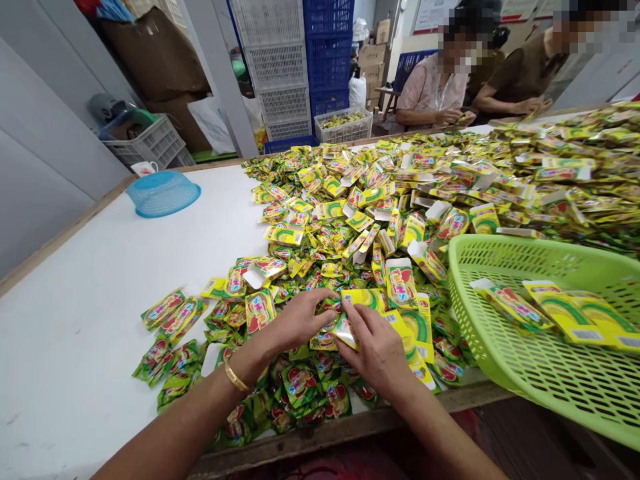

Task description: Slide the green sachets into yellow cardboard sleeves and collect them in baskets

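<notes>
A small carton [345,332] in the right hand [376,348]

The fingers of this hand hold it; the left hand [303,317] closes its fingers narrowly around a green packet [329,307], just beside. To the right of the fingers, a green basket [550,250] contains a few yellow cartons [565,313]. Far ahead of the fingers, a white crate [345,133] carries yellowish packets [343,120].

Low passage was easiest on the left, where an open stretch of the white tabletop [215,230] ran from near to far, interrupted only by the blue basket [163,193] at the far left and a few stray packets [173,363] nearer. A dense heap of packets and small boxes [330,210] blocked sliding across the middle and far right, and the green basket [545,245] walled off the near right. Little room showed between the left hand [303,317] and right hand [377,350].
</notes>
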Available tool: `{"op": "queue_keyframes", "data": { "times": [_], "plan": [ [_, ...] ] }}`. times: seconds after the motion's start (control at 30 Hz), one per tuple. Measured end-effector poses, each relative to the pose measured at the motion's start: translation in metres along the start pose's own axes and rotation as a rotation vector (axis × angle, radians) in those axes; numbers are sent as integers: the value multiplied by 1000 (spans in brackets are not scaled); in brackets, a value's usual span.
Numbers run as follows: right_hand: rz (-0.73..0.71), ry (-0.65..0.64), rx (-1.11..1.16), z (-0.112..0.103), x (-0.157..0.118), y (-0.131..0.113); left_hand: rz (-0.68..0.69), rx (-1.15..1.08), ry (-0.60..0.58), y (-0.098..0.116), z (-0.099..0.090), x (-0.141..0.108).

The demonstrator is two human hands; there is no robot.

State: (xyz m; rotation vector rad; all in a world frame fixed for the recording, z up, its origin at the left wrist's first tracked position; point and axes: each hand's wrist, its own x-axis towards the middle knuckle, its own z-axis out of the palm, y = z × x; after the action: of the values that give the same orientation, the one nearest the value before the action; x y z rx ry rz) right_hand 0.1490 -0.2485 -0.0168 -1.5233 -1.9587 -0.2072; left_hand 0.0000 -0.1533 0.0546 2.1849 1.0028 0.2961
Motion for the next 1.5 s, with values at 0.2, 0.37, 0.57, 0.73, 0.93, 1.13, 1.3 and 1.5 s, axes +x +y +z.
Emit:
{"op": "queue_keyframes", "data": {
  "times": [0.2, 0.37, 0.57, 0.73, 0.93, 1.13, 1.3, 1.5],
  "plan": [
    [-1, 4, 110, 1, 3, 0, 10, -125, 63, 3, -5, -3],
    [50, 54, 174, 0, 6, 1, -55, -60, 86, 1, -10, -5],
    [-34, 7, 168, -2, 5, -1, 224, 9, -28, 2, -15, -8],
    [-58, 19, 139, -1, 3, -3, 107, -189, -48, 7, -16, -8],
    [-77, 25, 97, 0, 1, -5, -30, -107, -41, 10, -10, -5],
    [-30, 41, 137, 0, 0, -7, -57, -181, 36, 9, -3, -6],
    [-32, 51, 92, -3, 0, -2, -63, -417, -18, 2, -11, -10],
    [-106, 4, 43, -4, -2, -4, -135, -325, -89, -7, -14, -9]
  ]
}}
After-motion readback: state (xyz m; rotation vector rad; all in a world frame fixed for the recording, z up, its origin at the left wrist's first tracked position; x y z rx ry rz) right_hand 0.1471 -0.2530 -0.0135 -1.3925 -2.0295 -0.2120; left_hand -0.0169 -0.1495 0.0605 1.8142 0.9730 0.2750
